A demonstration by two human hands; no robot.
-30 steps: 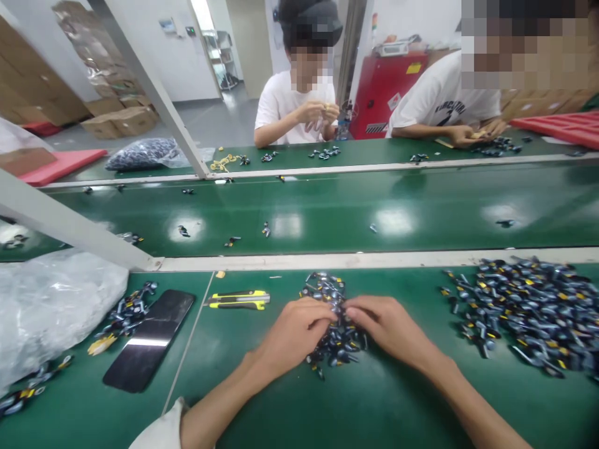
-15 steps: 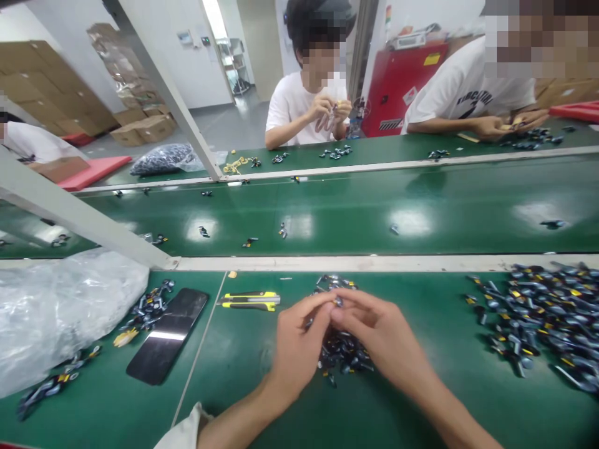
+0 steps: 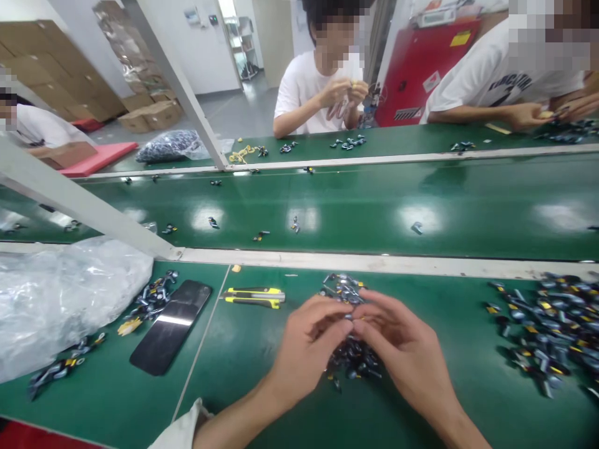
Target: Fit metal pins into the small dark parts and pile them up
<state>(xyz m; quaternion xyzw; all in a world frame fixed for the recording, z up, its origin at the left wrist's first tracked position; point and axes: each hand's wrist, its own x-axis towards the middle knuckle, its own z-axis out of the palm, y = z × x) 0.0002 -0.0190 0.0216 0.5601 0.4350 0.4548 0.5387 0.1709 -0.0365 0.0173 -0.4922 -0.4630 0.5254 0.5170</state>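
"Small part (image 3: 348,317): where does the head view put it?"

"Pinched between the fingertips of my left hand (image 3: 306,346) and right hand (image 3: 409,352), which come together above the loose pile (image 3: 358,363)."

"What could go wrong?"

"If my pinch slips, it might drop among the pieces there and get lost; a low wrist could scatter them."

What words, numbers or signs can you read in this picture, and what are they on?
None reads clearly.
Dark, curved lettering on the white short-sleeved T-shirt at the picture's right: too blurred.
Yellow rectangular label on the red metal cabinet: too small.
White diamond-shaped sign on that cabinet: too small.
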